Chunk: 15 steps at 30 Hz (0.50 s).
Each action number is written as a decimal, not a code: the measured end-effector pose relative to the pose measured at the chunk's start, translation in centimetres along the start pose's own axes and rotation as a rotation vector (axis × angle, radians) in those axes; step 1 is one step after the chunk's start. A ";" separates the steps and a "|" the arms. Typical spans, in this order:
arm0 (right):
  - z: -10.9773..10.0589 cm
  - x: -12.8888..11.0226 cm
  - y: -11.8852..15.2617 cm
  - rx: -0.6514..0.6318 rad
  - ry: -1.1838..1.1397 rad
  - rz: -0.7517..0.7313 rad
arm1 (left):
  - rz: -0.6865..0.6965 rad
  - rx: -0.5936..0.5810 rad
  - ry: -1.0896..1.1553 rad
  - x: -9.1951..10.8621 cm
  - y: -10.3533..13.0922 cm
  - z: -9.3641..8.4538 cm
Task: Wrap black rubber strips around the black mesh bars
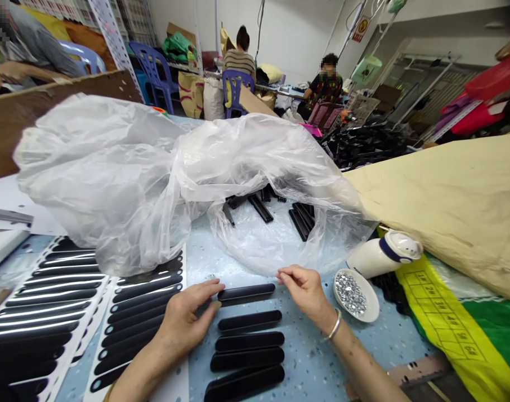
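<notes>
Several flat black strips with rounded ends lie in a column on the speckled blue table [309,357]. My left hand [191,315] has its fingertips and thumb at the left end of the topmost black strip [248,293]. Just past that strip's right end, my right hand [300,290] is closed, thumb and index finger pinched together; whatever may be between them is too small to name. A white dish [372,301] of shiny silver rhinestones [350,293] sits right of my right hand. Beyond both hands, a clear plastic bag [255,151] lies open over black hair combs [261,207].
White cards [183,357] bearing rows of black strips lie at left. A white bottle [378,255] lies behind the dish, beside a yellow printed sack [443,318] and beige sheet [447,195]. People sit in the background; another person's arm shows at upper left behind a cardboard edge [70,95].
</notes>
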State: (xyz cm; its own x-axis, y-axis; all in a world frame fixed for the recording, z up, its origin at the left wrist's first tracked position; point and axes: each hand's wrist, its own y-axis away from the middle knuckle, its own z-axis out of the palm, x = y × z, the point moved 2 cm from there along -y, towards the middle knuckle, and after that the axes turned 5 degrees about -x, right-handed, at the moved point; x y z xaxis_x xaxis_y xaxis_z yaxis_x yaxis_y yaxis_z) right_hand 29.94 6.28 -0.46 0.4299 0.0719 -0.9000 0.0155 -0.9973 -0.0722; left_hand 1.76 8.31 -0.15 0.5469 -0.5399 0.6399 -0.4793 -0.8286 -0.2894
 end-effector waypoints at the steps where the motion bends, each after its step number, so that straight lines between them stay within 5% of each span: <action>1: 0.0 -0.1 0.2 0.007 0.016 -0.002 | 0.024 0.023 -0.034 0.2 -0.2 0.0; 4: 1.0 -0.2 0.6 -0.013 0.030 0.002 | 0.060 0.017 -0.102 1.2 -1.4 0.4; 8: 2.4 0.4 0.5 -0.034 -0.008 0.007 | 0.091 -0.134 -0.117 2.9 -3.3 1.7; 15: 2.1 1.1 1.4 -0.046 -0.045 -0.068 | 0.188 -0.283 -0.090 4.8 -5.3 3.6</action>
State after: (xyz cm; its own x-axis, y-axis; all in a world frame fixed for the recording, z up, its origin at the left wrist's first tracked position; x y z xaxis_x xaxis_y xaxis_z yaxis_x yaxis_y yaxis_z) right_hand 28.56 5.00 -2.45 0.3857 0.1391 -0.9121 0.0852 -0.9897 -0.1149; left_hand 9.44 9.58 1.86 0.4836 -0.7002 0.5252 -0.7414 -0.6466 -0.1795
